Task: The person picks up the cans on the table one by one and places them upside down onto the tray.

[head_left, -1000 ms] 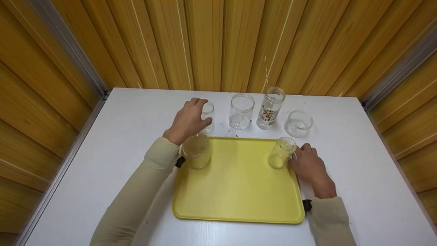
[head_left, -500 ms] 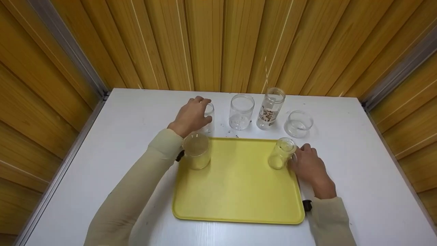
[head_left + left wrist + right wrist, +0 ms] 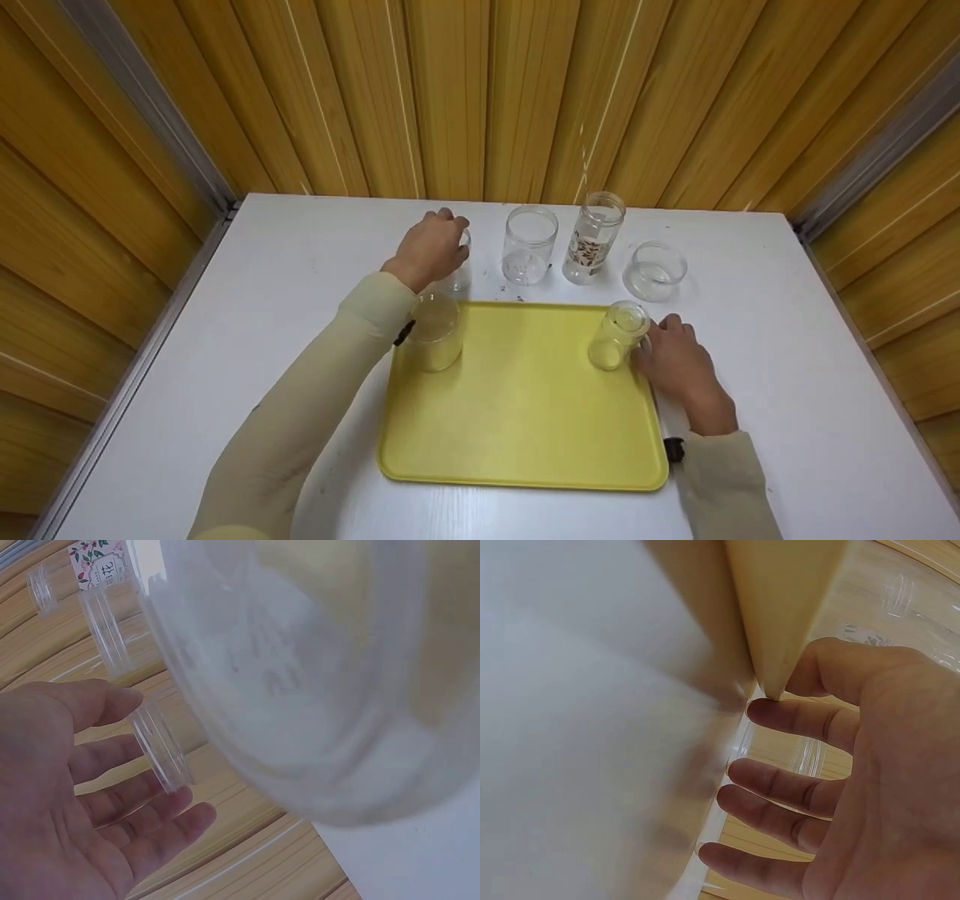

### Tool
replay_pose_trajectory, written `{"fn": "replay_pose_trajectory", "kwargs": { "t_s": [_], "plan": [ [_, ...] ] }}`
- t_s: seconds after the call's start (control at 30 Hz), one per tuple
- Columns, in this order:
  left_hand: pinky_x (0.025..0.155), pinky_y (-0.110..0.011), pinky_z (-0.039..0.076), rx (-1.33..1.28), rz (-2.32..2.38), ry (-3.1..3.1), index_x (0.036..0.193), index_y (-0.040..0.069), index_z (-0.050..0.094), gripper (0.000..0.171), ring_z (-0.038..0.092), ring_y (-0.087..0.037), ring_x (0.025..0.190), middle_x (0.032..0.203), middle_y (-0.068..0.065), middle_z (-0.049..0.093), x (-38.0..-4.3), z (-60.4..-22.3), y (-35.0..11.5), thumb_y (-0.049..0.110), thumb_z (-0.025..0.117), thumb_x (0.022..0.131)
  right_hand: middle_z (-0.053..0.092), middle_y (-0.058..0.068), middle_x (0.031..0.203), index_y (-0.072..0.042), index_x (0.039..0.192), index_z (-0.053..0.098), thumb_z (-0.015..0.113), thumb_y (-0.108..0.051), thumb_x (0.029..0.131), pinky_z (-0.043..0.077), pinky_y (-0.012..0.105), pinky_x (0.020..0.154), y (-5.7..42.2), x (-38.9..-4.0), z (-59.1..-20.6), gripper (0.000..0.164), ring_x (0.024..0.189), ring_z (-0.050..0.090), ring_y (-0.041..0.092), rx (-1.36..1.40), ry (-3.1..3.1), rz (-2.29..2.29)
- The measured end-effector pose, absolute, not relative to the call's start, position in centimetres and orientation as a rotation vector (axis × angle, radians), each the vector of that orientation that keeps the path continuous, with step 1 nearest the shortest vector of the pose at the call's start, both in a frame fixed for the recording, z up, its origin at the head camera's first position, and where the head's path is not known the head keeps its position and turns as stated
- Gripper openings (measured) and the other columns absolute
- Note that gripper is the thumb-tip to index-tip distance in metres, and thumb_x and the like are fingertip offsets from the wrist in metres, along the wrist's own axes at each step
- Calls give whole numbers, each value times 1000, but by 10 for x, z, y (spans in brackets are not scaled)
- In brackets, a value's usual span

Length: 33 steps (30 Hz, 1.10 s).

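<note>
In the head view my left hand point(image 3: 429, 247) is at a small clear jar point(image 3: 460, 274) behind the yellow tray point(image 3: 525, 420). The left wrist view shows thumb and fingers curled around this jar's rim point(image 3: 161, 746), the jar partly hidden by the hand in the head view. My right hand point(image 3: 677, 364) pinches the tray's right edge point(image 3: 776, 630) between thumb and index finger, the other fingers below it. On the tray stand a wide clear jar point(image 3: 436, 341) at the back left, partly behind my left sleeve, and a narrower clear glass point(image 3: 615, 341) near my right hand.
Behind the tray on the white table point(image 3: 810, 345) stand a clear jar point(image 3: 529, 247), a tall jar with a printed label point(image 3: 592, 244) and a low wide jar point(image 3: 655, 271). Wood-patterned panels point(image 3: 480, 97) enclose the back and sides.
My left hand has moved slightly right onto the small jar, its thumb and fingers closing in around it. My right hand and the tray have stayed in place.
</note>
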State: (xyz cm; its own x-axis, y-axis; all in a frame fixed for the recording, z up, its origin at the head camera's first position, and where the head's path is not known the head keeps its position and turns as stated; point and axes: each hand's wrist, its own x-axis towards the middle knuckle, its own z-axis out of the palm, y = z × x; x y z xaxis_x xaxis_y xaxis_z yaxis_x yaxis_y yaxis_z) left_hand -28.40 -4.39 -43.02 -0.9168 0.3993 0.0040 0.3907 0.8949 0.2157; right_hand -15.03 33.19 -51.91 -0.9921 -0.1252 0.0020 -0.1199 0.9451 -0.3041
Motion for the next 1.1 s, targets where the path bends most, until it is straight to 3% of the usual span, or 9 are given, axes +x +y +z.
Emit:
{"fn": "replay_pose_trajectory", "kwargs": {
  "t_s": [0.4,1.1],
  "plan": [
    [95,-46,58,631,350,3002,133,-6,65,37,63,-40,117,126,-24,65,-284,-428,-44,14,69,101,53,31,111,1,136,62,61,-20,102,53,66,68,333,-151,-522,40,101,55,50,-220,3113,-509],
    [102,-45,54,627,544,2980,139,-4,64,45,62,-39,123,132,-24,64,-282,-425,-54,9,73,97,53,31,115,2,139,61,60,-22,103,53,65,71,332,-150,-520,43,104,54,50,-205,3091,-491]
  ]
}}
